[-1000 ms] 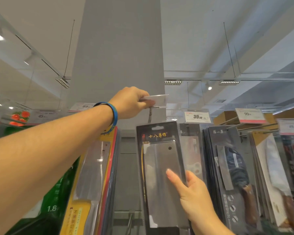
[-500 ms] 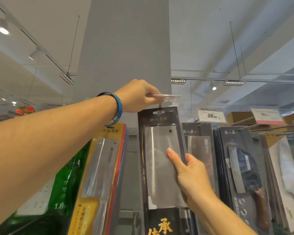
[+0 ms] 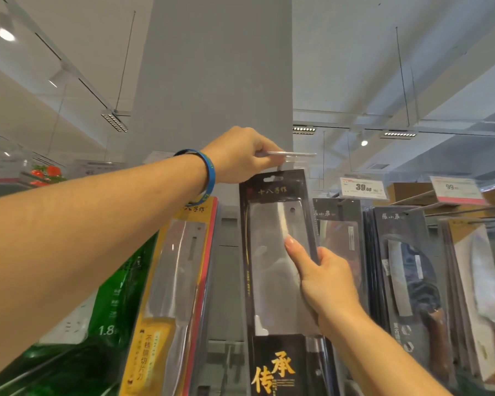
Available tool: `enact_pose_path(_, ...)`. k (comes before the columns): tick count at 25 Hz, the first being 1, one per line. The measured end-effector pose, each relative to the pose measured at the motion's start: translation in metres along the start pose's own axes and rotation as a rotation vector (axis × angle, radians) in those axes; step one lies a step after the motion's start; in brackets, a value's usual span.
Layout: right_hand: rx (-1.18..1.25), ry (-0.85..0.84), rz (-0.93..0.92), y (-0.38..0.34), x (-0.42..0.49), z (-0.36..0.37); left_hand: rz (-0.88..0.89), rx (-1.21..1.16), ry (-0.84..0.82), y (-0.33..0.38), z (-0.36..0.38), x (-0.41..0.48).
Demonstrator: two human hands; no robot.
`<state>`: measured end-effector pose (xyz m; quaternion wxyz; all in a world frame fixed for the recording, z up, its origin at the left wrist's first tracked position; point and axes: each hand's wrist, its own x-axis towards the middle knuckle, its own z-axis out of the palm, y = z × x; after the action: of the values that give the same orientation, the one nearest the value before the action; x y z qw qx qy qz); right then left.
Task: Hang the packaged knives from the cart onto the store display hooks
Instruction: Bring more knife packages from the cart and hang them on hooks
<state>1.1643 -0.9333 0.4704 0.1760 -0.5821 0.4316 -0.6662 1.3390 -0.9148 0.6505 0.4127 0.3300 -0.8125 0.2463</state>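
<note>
The black packaged cleaver is held upright at the top of the display. Its hang slot sits right under a short dark bit of hook. Whether the slot is already threaded on, I cannot tell from here.

The right hand has its grip clamped on the pack's right edge, thumb flat across the clear window and the fingers hidden behind. That looks like the way to steer the slot and stop the card from swinging.

The left hand pinches the clear label holder at the hook's end and holds it level, I'd say to keep it out of the pack's way. A blue wristband circles that wrist.

Just to the left hangs a yellow-carded knife. To the right, rows of dark knife packs fill their own hooks beneath a price tag. A grey pillar rises behind.
</note>
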Motion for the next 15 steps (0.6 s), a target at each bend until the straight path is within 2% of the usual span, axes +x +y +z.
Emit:
enact_pose_path(5, -0.211, 0.122, -0.076, 0.003, -0.001, -0.001, -0.009, 0.029, 0.009, 0.010, 0.003, 0.000)
enact_pose_path(8, -0.274, 0.136, -0.089, 0.001, 0.000, -0.002, -0.020, 0.032, -0.001, 0.012, 0.002, -0.002)
enact_pose_path(10, -0.232, 0.101, -0.045, 0.003, 0.000, -0.006, -0.014, 0.040, -0.021, 0.015, 0.005, -0.002)
enact_pose_path(13, 0.032, 0.028, 0.102, 0.007, -0.002, -0.006, -0.016, 0.033, -0.007, 0.014, 0.004, -0.005)
enact_pose_path(15, 0.108, 0.033, 0.181, 0.009, 0.000, -0.002, -0.021, 0.035, -0.006, 0.013, 0.003, -0.007)
